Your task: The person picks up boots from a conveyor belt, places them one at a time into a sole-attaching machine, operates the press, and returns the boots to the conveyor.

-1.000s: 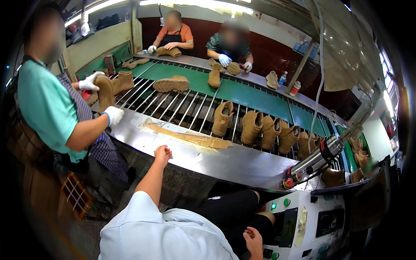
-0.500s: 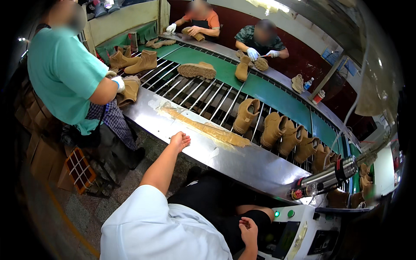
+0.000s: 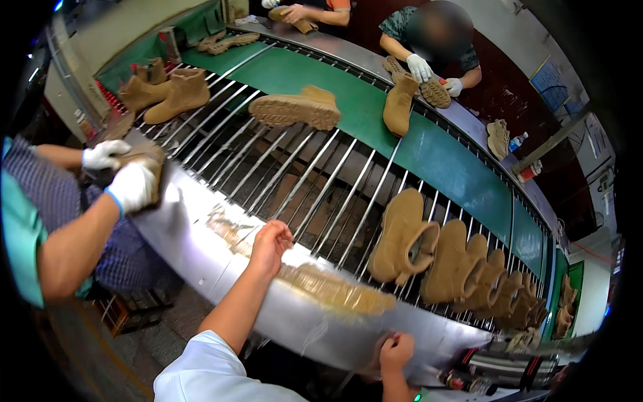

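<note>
My left hand (image 3: 271, 246) is held over the near metal edge of the rack, by a strip of yellowed tape (image 3: 335, 289). Its fingers are loosely bent and apart, with nothing seen in them. Lower right, my right hand (image 3: 397, 351) is curled into a fist above the metal ledge (image 3: 288, 328); whatever it may hold is hidden. A tan ankle boot (image 3: 395, 244) lies tilted on the metal bars just beyond my right hand. Beside it, several more tan boots (image 3: 452, 268) stretch away to the right. One boot (image 3: 298, 108) rests on its side farther back, sole toward me.
At left, a co-worker's white-gloved hands (image 3: 130, 184) hold a boot. Across the green belt (image 3: 455, 151), another gloved person (image 3: 435, 40) handles a boot sole. Boots (image 3: 177, 97) stand far left. A steel flask (image 3: 512, 365) lies near the right corner of the ledge.
My view has moved closer to the rack. My right hand has risen from my lap to the ledge, while my left reaches toward the bars. The left co-worker's gloved hands now show fully.
</note>
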A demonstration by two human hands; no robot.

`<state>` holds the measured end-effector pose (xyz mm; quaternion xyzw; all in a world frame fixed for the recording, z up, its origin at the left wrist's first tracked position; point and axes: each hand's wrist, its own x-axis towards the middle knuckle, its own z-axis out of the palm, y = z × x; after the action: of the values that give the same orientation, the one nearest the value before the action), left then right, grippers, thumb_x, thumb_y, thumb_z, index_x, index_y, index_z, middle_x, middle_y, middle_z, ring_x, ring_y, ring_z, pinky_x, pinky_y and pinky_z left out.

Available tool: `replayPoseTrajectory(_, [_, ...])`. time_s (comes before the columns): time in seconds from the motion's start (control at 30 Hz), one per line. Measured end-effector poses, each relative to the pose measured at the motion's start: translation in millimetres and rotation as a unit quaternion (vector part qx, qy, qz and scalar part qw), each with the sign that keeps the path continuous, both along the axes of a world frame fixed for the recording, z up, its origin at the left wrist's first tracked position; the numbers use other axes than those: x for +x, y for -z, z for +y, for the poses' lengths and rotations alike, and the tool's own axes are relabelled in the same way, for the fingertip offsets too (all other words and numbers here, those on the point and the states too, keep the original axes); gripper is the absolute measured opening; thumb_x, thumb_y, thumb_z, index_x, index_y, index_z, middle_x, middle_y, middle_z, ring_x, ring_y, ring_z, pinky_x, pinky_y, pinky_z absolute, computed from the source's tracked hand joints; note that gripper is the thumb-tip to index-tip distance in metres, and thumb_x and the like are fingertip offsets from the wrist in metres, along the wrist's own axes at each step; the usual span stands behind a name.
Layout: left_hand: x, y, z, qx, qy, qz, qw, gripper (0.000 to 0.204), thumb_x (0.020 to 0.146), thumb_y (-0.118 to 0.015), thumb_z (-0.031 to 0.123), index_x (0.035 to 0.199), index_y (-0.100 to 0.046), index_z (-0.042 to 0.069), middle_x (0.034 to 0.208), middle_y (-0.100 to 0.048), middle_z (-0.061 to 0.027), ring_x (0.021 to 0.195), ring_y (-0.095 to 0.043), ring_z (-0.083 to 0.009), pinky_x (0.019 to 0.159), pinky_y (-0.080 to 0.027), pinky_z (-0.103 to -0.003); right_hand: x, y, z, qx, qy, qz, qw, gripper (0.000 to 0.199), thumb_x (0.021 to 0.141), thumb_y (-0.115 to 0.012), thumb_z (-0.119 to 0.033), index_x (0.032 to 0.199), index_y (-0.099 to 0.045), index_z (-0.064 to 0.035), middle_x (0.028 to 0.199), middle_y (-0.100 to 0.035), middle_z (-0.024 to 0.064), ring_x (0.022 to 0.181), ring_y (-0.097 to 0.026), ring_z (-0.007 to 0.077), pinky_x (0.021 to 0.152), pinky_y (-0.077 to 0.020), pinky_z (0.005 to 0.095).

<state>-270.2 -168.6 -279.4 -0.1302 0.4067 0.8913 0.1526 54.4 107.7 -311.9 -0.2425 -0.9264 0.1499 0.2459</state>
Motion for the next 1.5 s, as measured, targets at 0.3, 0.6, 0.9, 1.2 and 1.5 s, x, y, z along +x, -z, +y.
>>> replayPoseTrajectory(0.3, [-268.2, 13.7, 142.6, -0.086, -0.3, -0.079, 0.947, 0.048, 0.087, -0.057, 0.034, 0.125, -0.037, 0.011, 0.118, -0.044, -0.0085, 0.091, -0.046, -0.0188, 0.077, -0.042, -0.035, -14.9, -11.1, 1.9, -0.086, 0.032, -0.072, 0.993, 0.007, 0.065, -0.051, 0.0, 0.067, -0.047, -0.0042, 0.065, -0.046, 0.0134, 0.06, -0.045, 0.0335, 0.054, -0.0362, 0.0428])
replayPoseTrajectory(0.6, [-355.6, -0.3, 229.8, -0.267, -0.31, -0.181, 0.894, 0.11, 0.075, -0.077, 0.042, 0.15, -0.001, 0.014, 0.146, -0.021, -0.0257, 0.126, -0.042, -0.0398, 0.104, -0.041, -0.047, -26.5, -16.7, 1.6, -0.073, 0.035, -0.066, 0.995, 0.007, 0.064, -0.051, -0.001, 0.067, -0.046, -0.0056, 0.065, -0.046, 0.0132, 0.06, -0.044, 0.0348, 0.053, -0.0357, 0.0438])
replayPoseTrajectory(0.9, [-295.4, 17.9, 165.2, -0.123, -0.225, -0.005, 0.967, 0.085, 0.08, -0.072, 0.028, 0.144, -0.021, 0.005, 0.138, -0.041, -0.0177, 0.119, -0.051, -0.0321, 0.096, -0.047, -0.047, -10.2, -5.5, 0.6, -0.063, 0.036, -0.051, 0.996, 0.009, 0.063, -0.053, -0.002, 0.065, -0.048, -0.0087, 0.065, -0.047, 0.0093, 0.057, -0.046, 0.0321, 0.05, -0.0371, 0.0403])
replayPoseTrajectory(1.2, [45.1, -58.0, -17.2, 0.037, 0.149, -0.003, 0.988, 0.068, 0.088, -0.039, 0.057, 0.14, -0.041, 0.013, 0.136, -0.051, -0.0116, 0.119, -0.052, -0.0299, 0.092, -0.047, -0.05, -2.0, -0.4, -8.7, -0.185, 0.071, -0.031, 0.98, 0.006, 0.074, -0.061, -0.009, 0.076, -0.056, -0.007, 0.072, -0.056, 0.0062, 0.067, -0.054, 0.0235, 0.06, -0.0451, 0.0346])
replayPoseTrajectory(1.5, [341.4, -104.4, -78.0, 0.307, 0.429, -0.149, 0.837, 0.084, 0.072, -0.066, 0.051, 0.136, -0.043, 0.002, 0.12, -0.055, -0.0246, 0.099, -0.058, -0.0407, 0.077, -0.055, -0.048, 154.9, -112.6, -152.5, -0.765, -0.163, -0.015, 0.623, 0.094, 0.083, -0.071, -0.042, 0.151, -0.015, -0.0111, 0.118, -0.06, 0.0156, 0.099, -0.061, 0.0241, 0.087, -0.0483, 0.0343])
